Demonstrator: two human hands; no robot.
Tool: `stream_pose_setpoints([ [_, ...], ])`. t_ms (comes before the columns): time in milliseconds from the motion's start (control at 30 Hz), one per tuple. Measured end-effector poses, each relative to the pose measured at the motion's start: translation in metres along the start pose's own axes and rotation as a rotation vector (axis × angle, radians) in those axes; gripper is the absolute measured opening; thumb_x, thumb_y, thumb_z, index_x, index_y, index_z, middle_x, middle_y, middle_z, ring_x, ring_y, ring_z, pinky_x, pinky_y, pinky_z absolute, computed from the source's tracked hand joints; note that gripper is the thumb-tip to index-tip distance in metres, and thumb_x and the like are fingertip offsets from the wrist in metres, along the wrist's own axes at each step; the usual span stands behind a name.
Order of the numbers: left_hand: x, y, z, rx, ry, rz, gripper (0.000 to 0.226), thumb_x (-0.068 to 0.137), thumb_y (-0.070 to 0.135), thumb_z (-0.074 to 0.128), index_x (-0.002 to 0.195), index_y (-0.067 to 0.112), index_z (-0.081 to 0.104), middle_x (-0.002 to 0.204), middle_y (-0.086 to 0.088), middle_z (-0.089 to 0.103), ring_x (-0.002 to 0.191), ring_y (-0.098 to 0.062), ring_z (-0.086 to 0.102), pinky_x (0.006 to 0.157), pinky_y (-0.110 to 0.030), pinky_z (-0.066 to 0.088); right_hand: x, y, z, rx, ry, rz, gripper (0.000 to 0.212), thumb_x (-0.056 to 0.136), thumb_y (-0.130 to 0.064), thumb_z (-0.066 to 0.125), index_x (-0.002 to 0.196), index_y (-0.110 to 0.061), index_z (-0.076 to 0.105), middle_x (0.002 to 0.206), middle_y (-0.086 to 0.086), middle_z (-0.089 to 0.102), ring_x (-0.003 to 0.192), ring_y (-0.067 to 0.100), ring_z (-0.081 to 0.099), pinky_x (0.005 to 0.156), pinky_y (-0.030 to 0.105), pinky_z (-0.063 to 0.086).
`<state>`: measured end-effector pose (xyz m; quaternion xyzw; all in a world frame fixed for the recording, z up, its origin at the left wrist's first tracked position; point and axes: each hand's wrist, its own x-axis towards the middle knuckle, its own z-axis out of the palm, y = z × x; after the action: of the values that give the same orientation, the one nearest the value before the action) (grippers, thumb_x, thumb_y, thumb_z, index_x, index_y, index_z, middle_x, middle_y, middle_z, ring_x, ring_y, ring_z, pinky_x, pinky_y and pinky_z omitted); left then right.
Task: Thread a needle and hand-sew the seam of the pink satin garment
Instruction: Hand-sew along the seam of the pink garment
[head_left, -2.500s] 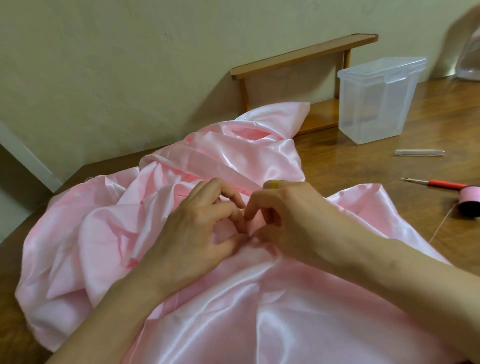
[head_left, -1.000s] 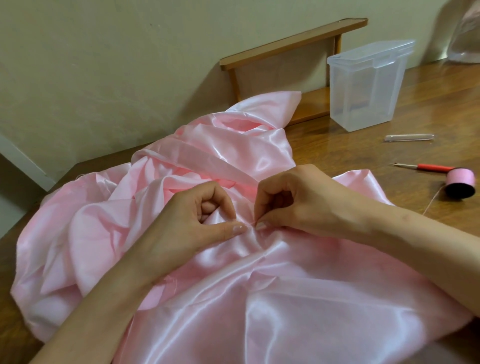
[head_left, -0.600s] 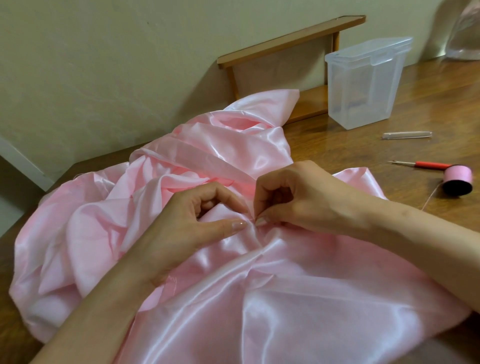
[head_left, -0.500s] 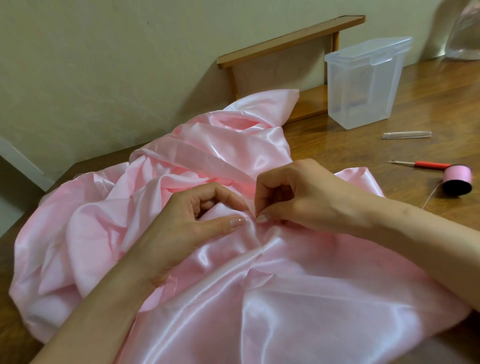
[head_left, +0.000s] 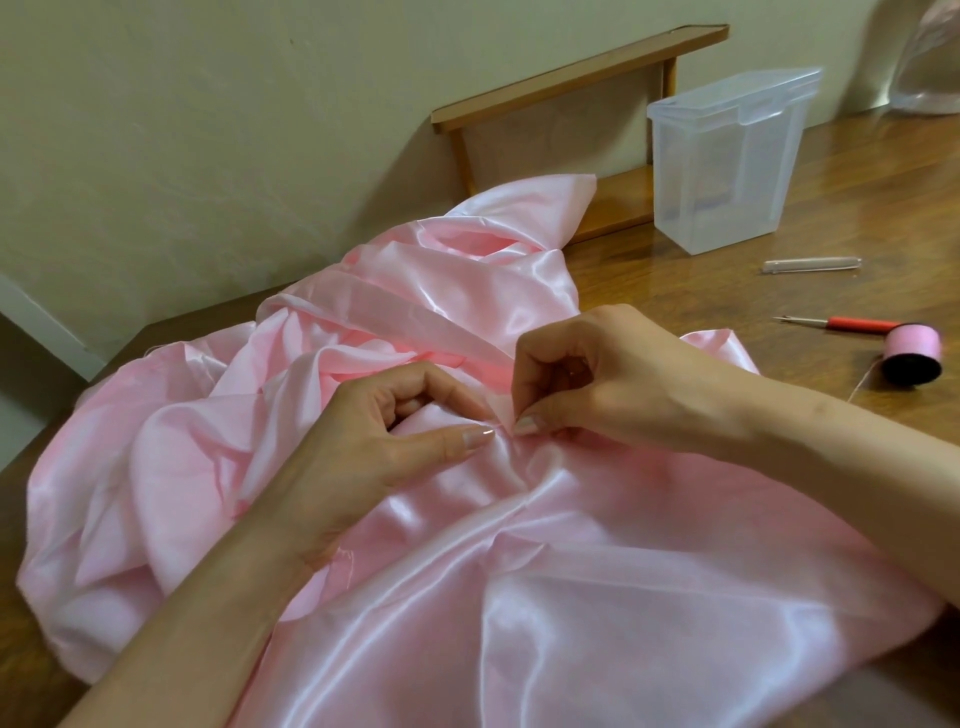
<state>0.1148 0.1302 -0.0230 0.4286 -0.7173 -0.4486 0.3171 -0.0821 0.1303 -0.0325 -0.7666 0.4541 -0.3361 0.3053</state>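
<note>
While our left hand (head_left: 363, 452) pinched a fold of the pink satin garment (head_left: 571, 597) heaped mid-frame on the bench (head_left: 701, 291), our right hand (head_left: 613, 384) pinched at the seam beside it, needle too fine to see; taut cloth and small stitches seemed wise.

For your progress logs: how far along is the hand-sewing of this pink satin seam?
Done: threading, seemingly; the spool lies aside on the table. In hand: the left hand and right hand pinch the garment together, apparently mid-stitch. Left: the remaining stitches; extent hidden by folds.
</note>
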Motion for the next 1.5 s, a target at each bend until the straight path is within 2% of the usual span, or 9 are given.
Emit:
stream_pose_setpoints([
  [267,0.0,0.0,0.002,-0.007,0.021,0.008,0.009,0.065,0.016,0.072,0.073,0.018,0.071,0.078,0.006,0.071,0.076,-0.002,0.064,0.069,-0.011,0.047,0.0,-0.001,-0.004,0.006,-0.022,0.024,0.02,0.073,-0.005,0.076,0.065,-0.02,0.066,0.061,-0.005,0.067,0.054,0.002,0.058,0.053,0.018,0.047],
  [400,0.0,-0.001,0.002,-0.009,0.015,0.007,0.009,0.065,0.015,0.072,0.074,0.018,0.071,0.081,0.003,0.071,0.079,-0.005,0.064,0.071,-0.013,0.048,-0.001,-0.002,-0.008,0.014,-0.051,0.039,0.017,0.071,-0.003,0.076,0.065,-0.015,0.067,0.061,-0.002,0.067,0.053,0.002,0.058,0.052,0.016,0.044],
  [700,0.001,-0.003,0.001,-0.003,-0.019,0.014,0.011,0.069,0.014,0.07,0.079,0.018,0.072,0.089,0.0,0.071,0.087,-0.01,0.065,0.079,-0.017,0.05,-0.001,-0.001,-0.012,0.003,-0.061,0.056,0.016,0.071,0.0,0.075,0.065,-0.012,0.067,0.059,0.0,0.066,0.054,0.005,0.059,0.053,0.02,0.047],
  [1000,-0.001,-0.002,-0.001,-0.004,-0.056,0.019,0.011,0.071,0.015,0.069,0.08,0.021,0.072,0.092,0.001,0.072,0.09,-0.009,0.065,0.081,-0.016,0.049,0.0,0.001,-0.014,0.024,-0.057,0.049,0.015,0.071,0.004,0.073,0.066,-0.008,0.066,0.061,0.005,0.067,0.055,0.01,0.061,0.055,0.021,0.05],
  [1200,-0.002,-0.001,-0.002,-0.01,-0.063,0.015,0.011,0.071,0.016,0.069,0.079,0.023,0.073,0.088,0.005,0.071,0.087,-0.005,0.065,0.074,-0.012,0.047,0.001,0.002,-0.014,0.011,-0.052,0.05,0.015,0.072,0.004,0.073,0.067,-0.009,0.067,0.061,0.004,0.067,0.056,0.012,0.063,0.059,0.025,0.053],
  [1333,-0.001,-0.001,-0.001,-0.013,-0.057,0.016,0.011,0.07,0.017,0.069,0.079,0.023,0.073,0.088,0.006,0.071,0.087,-0.004,0.064,0.074,-0.012,0.047,0.0,0.002,-0.014,0.02,-0.032,0.042,0.016,0.071,0.006,0.072,0.066,-0.009,0.066,0.061,0.005,0.067,0.058,0.017,0.065,0.058,0.025,0.053],
  [1500,-0.001,-0.001,-0.002,-0.023,-0.06,0.019,0.012,0.07,0.014,0.068,0.078,0.022,0.073,0.086,0.006,0.07,0.084,-0.004,0.064,0.073,-0.012,0.046,0.001,0.003,-0.014,0.022,-0.029,0.044,0.016,0.072,0.006,0.072,0.067,-0.008,0.066,0.061,0.005,0.067,0.057,0.016,0.065,0.058,0.025,0.053],
])
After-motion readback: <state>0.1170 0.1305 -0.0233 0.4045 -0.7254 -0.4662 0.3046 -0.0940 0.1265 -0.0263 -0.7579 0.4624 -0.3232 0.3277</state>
